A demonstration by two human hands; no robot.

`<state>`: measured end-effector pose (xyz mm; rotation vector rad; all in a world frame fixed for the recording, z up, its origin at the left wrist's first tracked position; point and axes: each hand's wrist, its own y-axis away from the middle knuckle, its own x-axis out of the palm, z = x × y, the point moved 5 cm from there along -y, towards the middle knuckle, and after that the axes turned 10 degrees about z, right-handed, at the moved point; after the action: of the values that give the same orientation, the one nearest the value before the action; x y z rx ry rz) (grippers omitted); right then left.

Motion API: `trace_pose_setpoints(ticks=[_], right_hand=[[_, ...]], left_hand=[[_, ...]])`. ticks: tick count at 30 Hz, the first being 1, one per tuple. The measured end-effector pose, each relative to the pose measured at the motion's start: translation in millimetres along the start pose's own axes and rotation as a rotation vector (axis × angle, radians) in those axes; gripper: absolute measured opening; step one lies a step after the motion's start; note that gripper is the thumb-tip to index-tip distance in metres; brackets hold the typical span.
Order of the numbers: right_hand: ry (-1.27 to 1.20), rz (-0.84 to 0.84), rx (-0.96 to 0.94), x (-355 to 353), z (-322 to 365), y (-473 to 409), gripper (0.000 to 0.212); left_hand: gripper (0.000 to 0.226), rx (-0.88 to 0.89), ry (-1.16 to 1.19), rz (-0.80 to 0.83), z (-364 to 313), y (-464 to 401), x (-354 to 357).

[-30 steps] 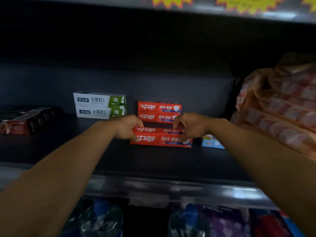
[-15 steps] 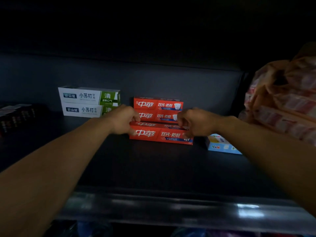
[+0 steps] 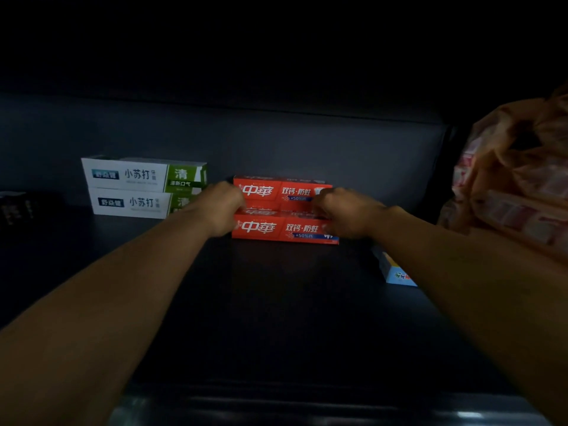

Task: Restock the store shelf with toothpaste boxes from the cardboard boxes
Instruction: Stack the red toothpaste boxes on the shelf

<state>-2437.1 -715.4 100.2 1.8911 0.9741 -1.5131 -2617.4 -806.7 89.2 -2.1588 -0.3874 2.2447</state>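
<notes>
We are partway through the restock, as far as we can judge. Red toothpaste boxes (image 3: 284, 229) are sitting on the dark shelf (image 3: 276, 318) toward the back, with a front red box low on the shelf and another red box (image 3: 281, 189) showing behind and above it. How many are lying in that group we cannot tell, since the top faces are dim. A pair of white-and-green toothpaste boxes (image 3: 138, 187) is standing stacked just to the left, so some stock is already in place. Most of the shelf in front is bare, so we are guessing plenty is left to fill. No cardboard boxes are showing here, so we cannot say how much supply remains.

Our left hand (image 3: 219, 210) is curling around the left end of the front red box, fingers wrapped at the edge, gripping it. Our right hand (image 3: 344, 215) is doing the same at the right end, fingers bent over the top corner and covering part of the print. Both hands are closed on that box, one at each end, and it looks like we are seating it against the box behind; whether it is fully down on the shelf is hard to tell.

At the right, a small blue-and-white box (image 3: 396, 272) is peeking out beside our right forearm, and a bundle in orange-tinted plastic wrap (image 3: 519, 186) is filling the right edge. Dark boxes (image 3: 17, 207) are sitting at the far left.
</notes>
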Motion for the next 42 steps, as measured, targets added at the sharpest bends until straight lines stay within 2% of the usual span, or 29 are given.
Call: trace_pose_setpoints(ticks=[7,14,20,29,35,42], right_hand=[[0.05,-0.053,-0.003,2.4,0.1,-11.2,0.044],[0.065,-0.061,0.013,5.5,-2.3,-23.0,0.045],[0.048,-0.057,0.021,6.4,-3.2,-26.5,0.044],[0.038,-0.042,0.013,6.4,-4.3,-28.4,0.045],[0.07,-0.04,0.019,-5.4,5.5,-5.8,0.052],[0.036,-0.094,0.022,-40.4,46.1,70.4,0.057]], left_hand=[[0.034,-0.043,-0.067,-0.062,4.9,-14.8,6.1],[0.031,-0.063,-0.08,-0.082,5.3,-22.8,7.2],[0.034,-0.097,-0.07,-0.076,5.3,-27.2,8.8],[0.027,-0.093,-0.068,-0.05,3.7,-25.9,6.6],[0.023,-0.029,-0.095,-0.069,-6.9,-1.0,-17.1],[0.037,0.029,-0.085,-0.048,-41.3,80.7,-61.6]])
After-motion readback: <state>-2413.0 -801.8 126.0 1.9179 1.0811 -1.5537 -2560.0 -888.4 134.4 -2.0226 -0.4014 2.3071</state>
